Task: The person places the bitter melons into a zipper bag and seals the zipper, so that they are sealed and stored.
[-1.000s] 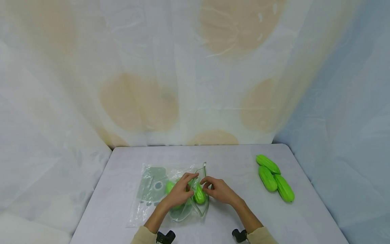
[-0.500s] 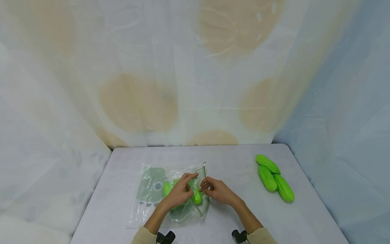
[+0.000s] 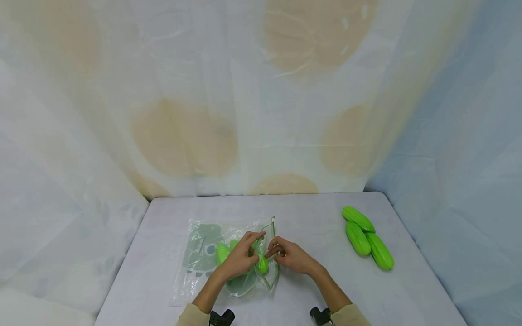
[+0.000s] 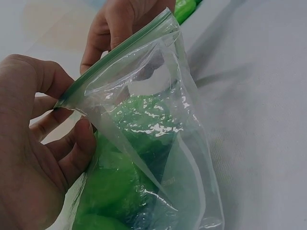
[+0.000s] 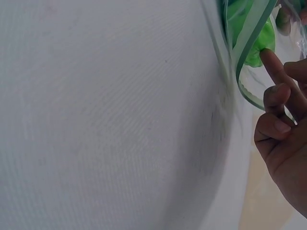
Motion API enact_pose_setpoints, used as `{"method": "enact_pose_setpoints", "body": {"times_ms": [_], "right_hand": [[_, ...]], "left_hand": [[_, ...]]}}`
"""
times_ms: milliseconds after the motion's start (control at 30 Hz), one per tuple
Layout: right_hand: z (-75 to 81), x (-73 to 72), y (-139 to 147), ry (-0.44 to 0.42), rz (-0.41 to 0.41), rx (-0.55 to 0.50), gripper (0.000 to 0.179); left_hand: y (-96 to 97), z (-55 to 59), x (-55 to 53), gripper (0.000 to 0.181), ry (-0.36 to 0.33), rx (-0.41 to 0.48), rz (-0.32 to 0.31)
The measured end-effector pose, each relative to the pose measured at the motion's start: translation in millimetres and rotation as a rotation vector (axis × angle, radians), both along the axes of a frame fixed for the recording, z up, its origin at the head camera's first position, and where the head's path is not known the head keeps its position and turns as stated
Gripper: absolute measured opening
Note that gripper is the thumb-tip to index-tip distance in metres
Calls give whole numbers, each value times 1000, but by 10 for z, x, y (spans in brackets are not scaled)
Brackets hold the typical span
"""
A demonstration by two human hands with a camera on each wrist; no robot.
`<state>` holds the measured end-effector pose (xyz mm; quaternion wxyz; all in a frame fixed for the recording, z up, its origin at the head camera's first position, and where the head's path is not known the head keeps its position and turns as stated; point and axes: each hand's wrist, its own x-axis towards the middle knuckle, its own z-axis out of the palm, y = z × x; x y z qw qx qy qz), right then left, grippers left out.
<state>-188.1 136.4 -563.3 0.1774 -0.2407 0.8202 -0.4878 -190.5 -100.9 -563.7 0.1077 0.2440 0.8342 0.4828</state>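
Observation:
A clear zip bag (image 3: 201, 253) with pale green print lies on the table. My left hand (image 3: 240, 258) pinches the green zip edge (image 4: 129, 43) of its mouth and holds it up. Several bright green vegetables (image 4: 115, 182), zucchini-like, show through the plastic. At the mouth sits one more zucchini-like vegetable (image 3: 263, 266), mostly within the bag. My right hand (image 3: 295, 256) is at the opening. One straight finger touches the end of that vegetable (image 5: 266, 40) in the right wrist view, while the hand's other fingers are bent.
Three more green ridged vegetables (image 3: 369, 240) lie together on the right side of the white table (image 3: 310, 217). Patterned sheeting (image 3: 244, 90) hangs behind the table and at both sides.
The vegetable at the mouth has slid left, deeper into the bag, with the right hand's finger following it. Vegetables inside have shifted slightly left. The left hand keeps its place.

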Motion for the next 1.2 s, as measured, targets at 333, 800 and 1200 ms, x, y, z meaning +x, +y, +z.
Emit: {"method": "enact_pose_setpoints", "body": {"times_ms": [333, 800, 1200], "right_hand": [[16, 20, -19, -36, 47, -25, 29], [-22, 24, -18, -21, 29, -6, 25], [-28, 6, 16, -16, 21, -13, 24]], "left_hand": [[0, -27, 3, 73, 17, 2, -7], [11, -44, 12, 72, 16, -22, 1], [5, -25, 17, 71, 23, -19, -6]]}}
